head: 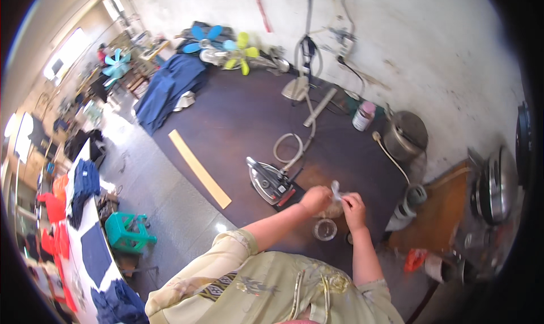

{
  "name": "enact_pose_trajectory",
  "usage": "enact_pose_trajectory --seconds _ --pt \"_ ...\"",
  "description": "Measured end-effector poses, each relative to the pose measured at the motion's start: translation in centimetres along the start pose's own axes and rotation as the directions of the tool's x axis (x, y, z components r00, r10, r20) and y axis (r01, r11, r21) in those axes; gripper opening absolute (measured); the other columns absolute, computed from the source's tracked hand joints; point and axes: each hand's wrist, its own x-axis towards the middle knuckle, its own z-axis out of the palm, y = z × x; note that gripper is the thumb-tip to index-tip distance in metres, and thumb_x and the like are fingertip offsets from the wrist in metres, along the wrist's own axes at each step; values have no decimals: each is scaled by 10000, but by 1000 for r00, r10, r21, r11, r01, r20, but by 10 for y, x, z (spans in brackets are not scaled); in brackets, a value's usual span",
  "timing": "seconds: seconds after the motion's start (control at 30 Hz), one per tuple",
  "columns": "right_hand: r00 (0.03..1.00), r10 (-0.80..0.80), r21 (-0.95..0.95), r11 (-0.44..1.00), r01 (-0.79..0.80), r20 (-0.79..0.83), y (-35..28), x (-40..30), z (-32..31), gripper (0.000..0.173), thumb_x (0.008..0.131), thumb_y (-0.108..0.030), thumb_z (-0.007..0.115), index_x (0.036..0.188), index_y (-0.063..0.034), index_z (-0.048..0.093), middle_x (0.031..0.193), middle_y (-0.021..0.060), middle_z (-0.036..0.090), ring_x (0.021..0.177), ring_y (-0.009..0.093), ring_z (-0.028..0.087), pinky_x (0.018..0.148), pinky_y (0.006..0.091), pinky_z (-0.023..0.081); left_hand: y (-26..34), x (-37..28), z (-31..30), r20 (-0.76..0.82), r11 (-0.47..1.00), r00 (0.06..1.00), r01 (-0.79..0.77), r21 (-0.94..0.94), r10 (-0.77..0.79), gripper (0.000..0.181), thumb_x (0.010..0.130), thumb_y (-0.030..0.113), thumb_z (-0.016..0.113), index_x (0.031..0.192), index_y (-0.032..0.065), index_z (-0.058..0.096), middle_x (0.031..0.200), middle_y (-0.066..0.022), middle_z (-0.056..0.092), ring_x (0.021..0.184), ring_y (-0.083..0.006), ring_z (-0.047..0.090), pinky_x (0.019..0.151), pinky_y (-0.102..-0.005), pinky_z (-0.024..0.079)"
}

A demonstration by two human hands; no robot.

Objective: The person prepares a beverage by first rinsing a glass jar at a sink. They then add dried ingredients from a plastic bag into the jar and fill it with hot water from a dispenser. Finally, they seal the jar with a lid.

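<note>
My left hand [317, 200] and my right hand [354, 209] pinch the gathered top of a clear plastic bag [335, 190] between them, over the dark table cover. The bag's lower part, with something pale in it, rests on the table behind my hands. Just below the bag stands a small round clear container [325, 229]. To the left of my left hand, a steam iron [268, 181] sits on a dark pad, its pale hose looping up behind it. A flat yellowish strip [199, 169] lies farther left.
Blue fabric [174, 86] hangs over the far left table edge. Fans [241, 52], a pink-capped bottle [364, 116] and a metal pot [405, 135] stand along the wall side. A green plastic stool [128, 232] is on the floor at left, by a table with garments.
</note>
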Motion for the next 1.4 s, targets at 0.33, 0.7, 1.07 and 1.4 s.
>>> enact_pose_trajectory --seconds 0.33,0.7,1.07,1.4 --pt "949 295 74 950 -304 106 0 -7 -6 387 822 -208 801 1157 -76 657 1058 81 669 957 244 673 793 351 551 11 -1 -9 -184 933 977 41 -356 -113 98 868 28 691 963 49 681 947 -100 677 858 -258 682 749 -364 548" --pt "970 214 61 976 -208 -118 3 -18 -2 157 884 -140 742 1023 -68 728 1024 65 667 903 242 682 752 348 549 45 2 -22 -114 892 993 -62 -447 13 257 861 35 674 1117 40 654 1119 -77 599 833 -187 635 761 -320 530" --pt "979 75 -78 993 -91 -189 -26 -9 -17 144 879 -157 763 997 -117 691 1061 35 608 805 214 667 661 340 547 55 15 -22 42 985 998 43 -166 -36 200 894 141 707 1076 60 700 1035 -110 661 943 -335 675 794 -409 540" --pt "741 650 768 558 -313 -170 17 4 -27 182 941 -36 672 1115 -25 622 1077 20 616 666 55 530 606 208 457 24 15 -7 -2 987 999 47 -150 -48 170 903 147 719 1039 46 708 950 -118 655 849 -332 662 746 -391 522"
